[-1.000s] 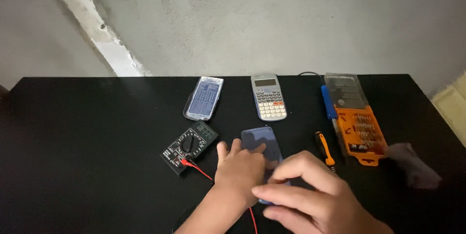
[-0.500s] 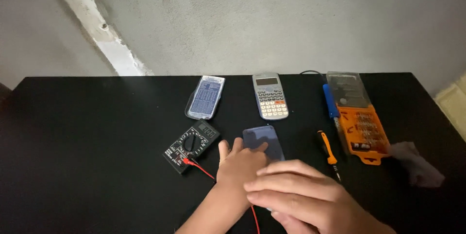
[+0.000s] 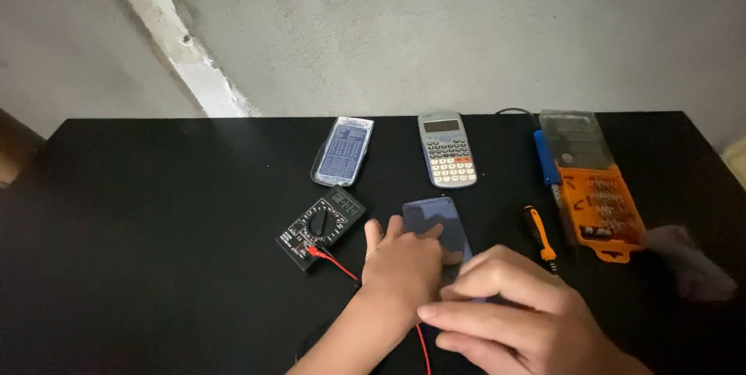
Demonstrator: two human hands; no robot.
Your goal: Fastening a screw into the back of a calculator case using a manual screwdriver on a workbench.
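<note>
On the counter (image 3: pixel 155 266) we see a meter (image 3: pixel 321 226) left of the phone (image 3: pixel 435 219), calculator (image 3: pixel 446 149) behind it, screwdriver (image 3: pixel 539 237) and bit case (image 3: pixel 598 202) right.

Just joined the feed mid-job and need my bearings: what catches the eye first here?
Both bare hands, the left hand and the right hand, press on a flat dark blue rectangular phone-like slab at the near middle of the black table. Left of them lies a small black multimeter with a red lead. At the right edge sits an orange screwdriver bit case with a clear lid.
</note>
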